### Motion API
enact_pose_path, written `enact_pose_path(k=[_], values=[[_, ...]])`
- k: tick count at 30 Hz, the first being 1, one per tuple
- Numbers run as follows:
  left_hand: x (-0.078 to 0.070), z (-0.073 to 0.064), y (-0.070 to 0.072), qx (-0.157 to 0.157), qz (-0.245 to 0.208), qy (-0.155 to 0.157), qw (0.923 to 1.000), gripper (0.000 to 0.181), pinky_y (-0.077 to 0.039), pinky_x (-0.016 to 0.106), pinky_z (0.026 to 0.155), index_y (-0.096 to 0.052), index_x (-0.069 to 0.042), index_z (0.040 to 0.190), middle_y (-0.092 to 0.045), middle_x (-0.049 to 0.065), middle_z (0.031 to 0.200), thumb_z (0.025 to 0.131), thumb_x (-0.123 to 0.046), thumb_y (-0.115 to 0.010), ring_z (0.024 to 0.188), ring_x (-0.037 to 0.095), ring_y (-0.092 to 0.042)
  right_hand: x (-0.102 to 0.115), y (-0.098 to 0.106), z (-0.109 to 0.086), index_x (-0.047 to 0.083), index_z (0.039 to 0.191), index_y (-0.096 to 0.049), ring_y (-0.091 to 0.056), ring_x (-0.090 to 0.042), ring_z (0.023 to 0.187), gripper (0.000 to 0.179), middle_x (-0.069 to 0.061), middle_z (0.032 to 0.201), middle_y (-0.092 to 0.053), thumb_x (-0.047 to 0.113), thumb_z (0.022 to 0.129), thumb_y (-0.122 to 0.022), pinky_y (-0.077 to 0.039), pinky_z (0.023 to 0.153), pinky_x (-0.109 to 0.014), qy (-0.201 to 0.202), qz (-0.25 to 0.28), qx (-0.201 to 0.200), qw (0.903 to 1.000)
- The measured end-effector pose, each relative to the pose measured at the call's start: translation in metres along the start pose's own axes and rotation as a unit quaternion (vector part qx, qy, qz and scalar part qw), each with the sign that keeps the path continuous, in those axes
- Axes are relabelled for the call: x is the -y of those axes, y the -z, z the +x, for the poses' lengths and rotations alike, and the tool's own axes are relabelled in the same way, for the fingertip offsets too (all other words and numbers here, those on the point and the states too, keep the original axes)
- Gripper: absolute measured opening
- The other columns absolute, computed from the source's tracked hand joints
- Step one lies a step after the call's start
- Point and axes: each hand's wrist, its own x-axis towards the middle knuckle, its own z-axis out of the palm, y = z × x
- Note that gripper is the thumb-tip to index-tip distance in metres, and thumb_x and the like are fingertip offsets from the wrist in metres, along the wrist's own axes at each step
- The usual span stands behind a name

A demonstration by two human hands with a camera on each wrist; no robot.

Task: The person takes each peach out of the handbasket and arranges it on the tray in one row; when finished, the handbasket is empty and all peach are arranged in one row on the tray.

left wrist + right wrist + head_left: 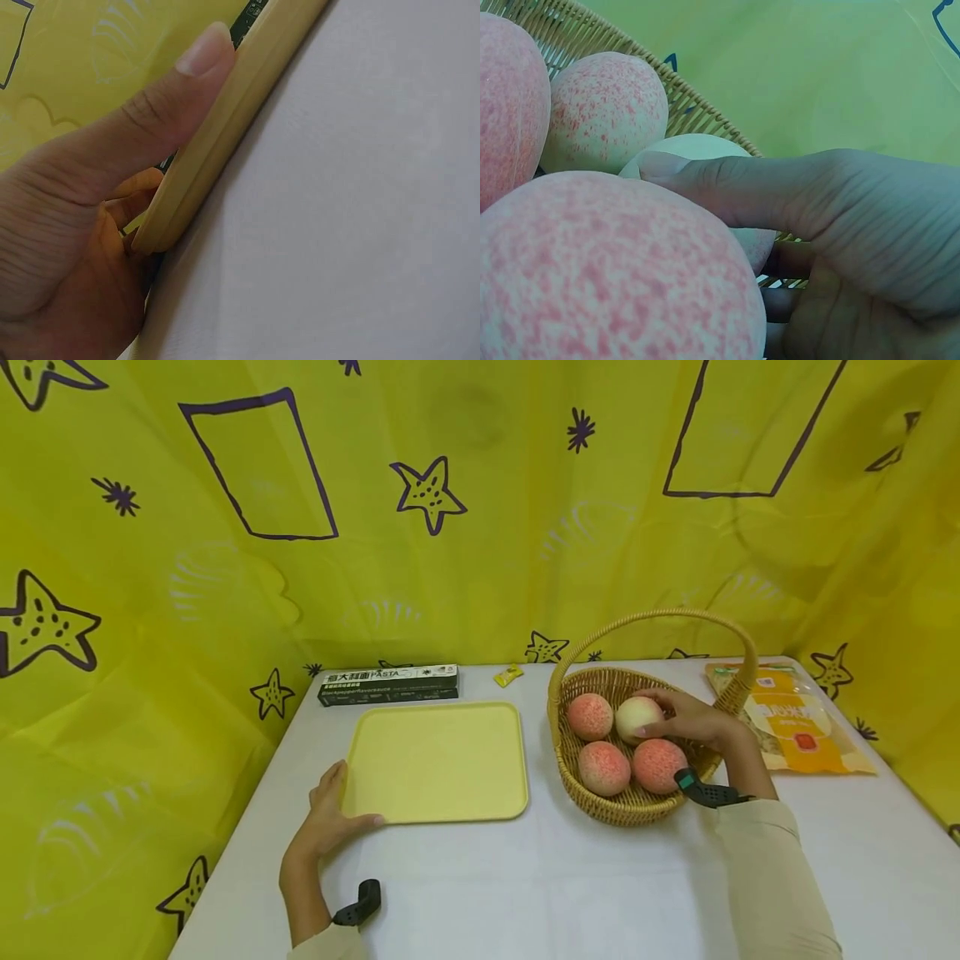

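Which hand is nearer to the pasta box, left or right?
Left. The left hand holds the yellow tray at its near-left corner, in front of the pasta box; the right hand is in the basket, farther off to the box's right.

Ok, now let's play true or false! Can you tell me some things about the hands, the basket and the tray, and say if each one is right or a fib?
1. The left hand holds the yellow tray at a near corner. True.
2. The right hand grips the pale ball in the basket. True.
3. Every ball in the basket is pink. False: one is pale, and the other three are pink-speckled balls.
4. The small yellow packet lies between the pasta box and the basket. True.
5. The pasta box lies in the yellow tray. False: it lies beyond the tray's far edge.
6. The basket is left of the yellow tray. False: it is on the right.
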Motion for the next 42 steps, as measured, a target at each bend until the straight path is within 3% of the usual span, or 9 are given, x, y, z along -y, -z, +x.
enact_pose_path(k=[13,22,36,42], values=[[0.0,0.001,0.002,0.003,-0.003,0.006,1.0,0.126,-0.015,0.066,0.114,-0.001,-0.006,0.157,-0.001,0.016,0.163,0.071,-0.044,-0.084,0.145,0.038,-0.003,0.004,0.0,-0.001,0.002,0.149,-0.03,-0.057,-0.033,0.112,0.074,-0.028,0.134,-0.049,0.028,0.091,-0.069,-0.051,0.086,-0.039,-0.007,-0.003,-0.015,0.9999],[0.0,0.001,0.001,-0.001,-0.01,-0.001,0.9999,0.125,-0.014,0.067,0.114,-0.002,-0.004,0.157,-0.002,0.018,0.163,0.071,-0.041,-0.085,0.145,0.04,-0.003,0.003,0.004,-0.009,0.0,0.152,-0.023,-0.057,-0.03,0.108,0.075,-0.033,0.132,-0.047,0.024,0.094,-0.065,-0.053,0.082,-0.037,0.007,0.026,-0.037,0.9989],[0.001,0.001,-0.002,-0.003,-0.011,0.001,0.9999,0.126,-0.015,0.066,0.115,-0.001,-0.004,0.157,-0.002,0.017,0.163,0.071,-0.043,-0.085,0.145,0.039,-0.004,0.002,0.004,-0.014,0.004,0.149,-0.016,-0.06,-0.012,0.101,0.069,-0.032,0.132,-0.04,0.012,0.097,-0.06,-0.055,0.083,-0.034,0.03,0.141,-0.022,0.9893],[0.001,0.0,-0.001,-0.004,-0.003,0.002,1.0,0.126,-0.015,0.067,0.114,-0.002,-0.003,0.157,-0.003,0.018,0.163,0.071,-0.043,-0.084,0.145,0.04,-0.004,0.004,0.002,-0.017,0.017,0.142,-0.028,-0.062,-0.011,0.101,0.055,-0.015,0.125,-0.043,0.006,0.097,-0.057,-0.057,0.082,-0.033,0.06,0.192,-0.026,0.9792]])
